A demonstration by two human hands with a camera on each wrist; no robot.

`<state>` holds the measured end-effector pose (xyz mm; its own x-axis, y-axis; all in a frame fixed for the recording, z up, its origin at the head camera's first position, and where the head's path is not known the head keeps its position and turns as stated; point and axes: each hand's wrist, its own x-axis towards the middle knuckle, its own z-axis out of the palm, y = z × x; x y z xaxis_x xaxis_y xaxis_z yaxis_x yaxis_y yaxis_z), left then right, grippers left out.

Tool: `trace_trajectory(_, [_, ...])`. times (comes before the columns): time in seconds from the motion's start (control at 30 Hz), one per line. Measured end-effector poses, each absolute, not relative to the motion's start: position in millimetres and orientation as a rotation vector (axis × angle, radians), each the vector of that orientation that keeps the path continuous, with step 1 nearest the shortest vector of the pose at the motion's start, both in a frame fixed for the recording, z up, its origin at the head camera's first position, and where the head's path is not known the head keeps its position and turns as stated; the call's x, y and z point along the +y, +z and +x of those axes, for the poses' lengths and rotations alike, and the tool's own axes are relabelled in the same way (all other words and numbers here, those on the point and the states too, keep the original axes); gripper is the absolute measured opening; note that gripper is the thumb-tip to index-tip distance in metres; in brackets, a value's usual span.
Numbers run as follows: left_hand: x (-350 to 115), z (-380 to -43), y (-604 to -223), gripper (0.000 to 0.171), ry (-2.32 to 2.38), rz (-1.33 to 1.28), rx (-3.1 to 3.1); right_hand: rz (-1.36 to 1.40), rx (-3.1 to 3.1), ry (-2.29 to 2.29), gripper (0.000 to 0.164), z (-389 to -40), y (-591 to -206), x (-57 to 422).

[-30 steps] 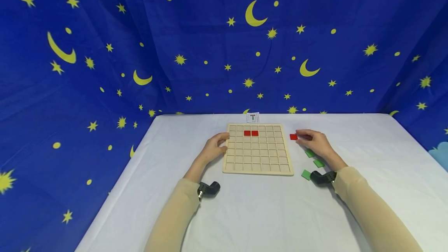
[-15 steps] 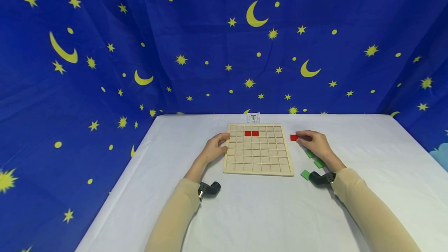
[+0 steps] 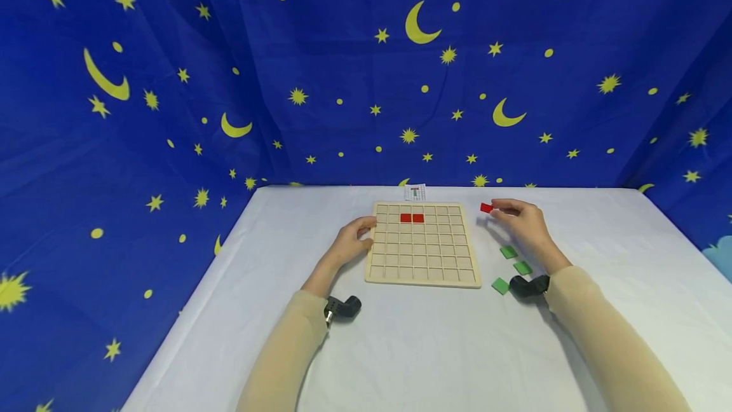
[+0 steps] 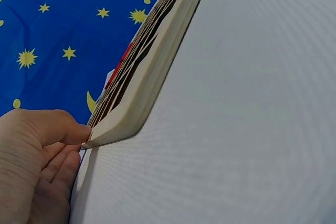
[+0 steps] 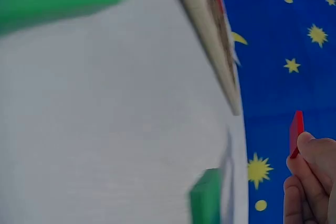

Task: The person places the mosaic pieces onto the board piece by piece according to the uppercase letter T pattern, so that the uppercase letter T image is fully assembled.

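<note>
In the head view a wooden grid board [image 3: 423, 259] lies on the table with two red square tiles [image 3: 406, 218] side by side in its second row from the back. My left hand [image 3: 345, 243] holds the board's left edge; in the left wrist view the thumb [image 4: 65, 128] lies at the rim near a corner. To the right of the board, my right hand [image 3: 523, 226] pinches another red tile [image 3: 486, 208] between thumb and fingertips. The right wrist view shows this red tile [image 5: 296, 134] raised above the table, its thin edge showing.
Several green square tiles [image 3: 508, 252] lie on the table right of the board, below the right hand. A small printed pattern card [image 3: 415, 192] is just behind the board. Blue star-patterned cloth [image 3: 343, 68] hangs around the white table [image 3: 446, 348].
My right hand has lifted the red tile from the table, moving it up and slightly right and away from the board's edge. My left hand stays at the board.
</note>
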<state>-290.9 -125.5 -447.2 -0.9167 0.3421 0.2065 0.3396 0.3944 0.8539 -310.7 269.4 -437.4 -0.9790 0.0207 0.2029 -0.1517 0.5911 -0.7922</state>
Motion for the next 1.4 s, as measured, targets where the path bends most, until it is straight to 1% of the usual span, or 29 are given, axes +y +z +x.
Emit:
trace_trajectory(0.2, [-127.6, -303.3, -458.8, 0.051, 1.605, 0.609, 2.623, 0.148, -2.587, 1.348, 0.045, -315.4, -424.8, 264.0])
trace_trajectory(0.27, [-127.1, -296.7, -449.0, 0.051, 1.607, 0.63, 2.598, 0.169, -2.57, 1.363, 0.045, -317.6, -424.0, 260.6])
trace_trajectory(0.33, [-126.9, -295.9, -448.4, 0.051, 1.61, 0.63, 2.578, 0.192, -2.559, 1.384, 0.044, -319.0, -423.7, 255.9])
trace_trajectory(0.43, [-126.5, -295.0, -448.3, 0.052, 1.622, 0.633, 2.556, 0.22, -2.548, 1.399, 0.043, -321.9, -423.7, 246.9])
trace_trajectory(0.5, [-127.2, -302.0, -458.3, 0.052, 1.632, 0.626, 2.571, 0.23, -2.548, 1.406, 0.043, -324.4, -423.4, 239.7])
trace_trajectory(0.83, [-127.4, -304.9, -461.1, 0.053, 1.611, 0.603, 2.597, 0.27, -2.544, 1.52, 0.041, -330.5, -420.9, 201.3])
trace_trajectory(1.13, [-128.2, -303.5, -461.2, 0.053, 1.608, 0.586, 2.592, 0.335, -2.573, 1.552, 0.037, -336.7, -429.6, 174.4])
trace_trajectory(1.4, [-127.5, -301.9, -459.9, 0.054, 1.618, 0.576, 2.584, 0.361, -2.602, 1.558, 0.037, -338.8, -440.8, 169.1])
